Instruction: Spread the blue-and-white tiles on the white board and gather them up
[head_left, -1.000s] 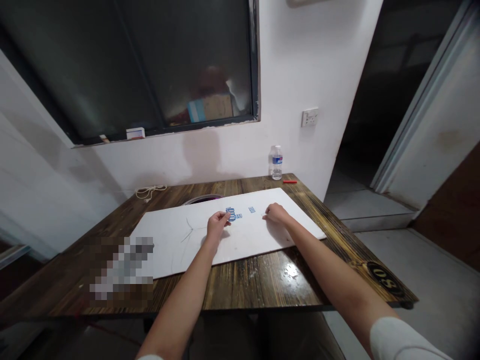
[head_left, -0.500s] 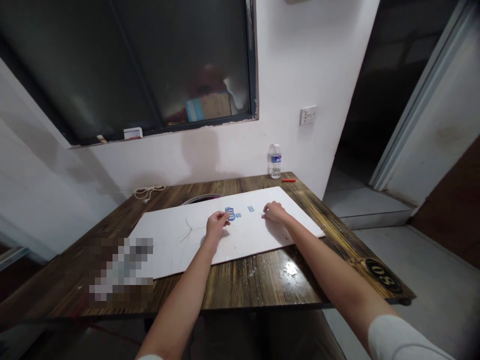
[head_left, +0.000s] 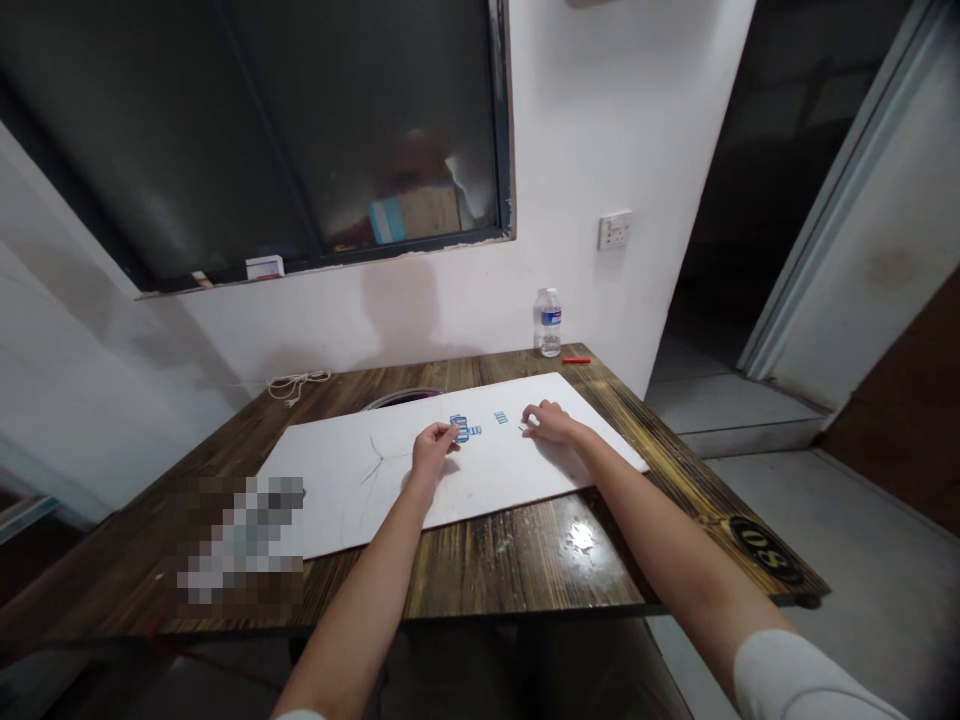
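Observation:
A white board (head_left: pixel 480 475) lies on the dark wooden table. My left hand (head_left: pixel 433 448) is over its middle, thumb and fingers pinched at the left edge of some small blue pieces (head_left: pixel 460 428). Another small blue piece (head_left: pixel 500 417) lies on the board between my hands. Over the right part of the board is my right hand (head_left: pixel 550 422), its fingers bent and the thumb and forefinger apart. A tiny dark sliver (head_left: pixel 521 430) shows near its fingertips; whether the hand touches it is unclear. Thin dark strands (head_left: pixel 380 458) lie left of my left hand.
A water bottle (head_left: pixel 550 325) and a red stick (head_left: pixel 577 360) stand and lie at the table's back right. A white cable (head_left: pixel 296 382) is at the back left. Behind the board, a round rim (head_left: pixel 405 397) shows partly. A blurred patch covers the board's left front.
My right hand's thumb and forefinger are slightly farther apart, and the dark sliver by them shows more clearly. My left hand has stayed in nearly the same place.

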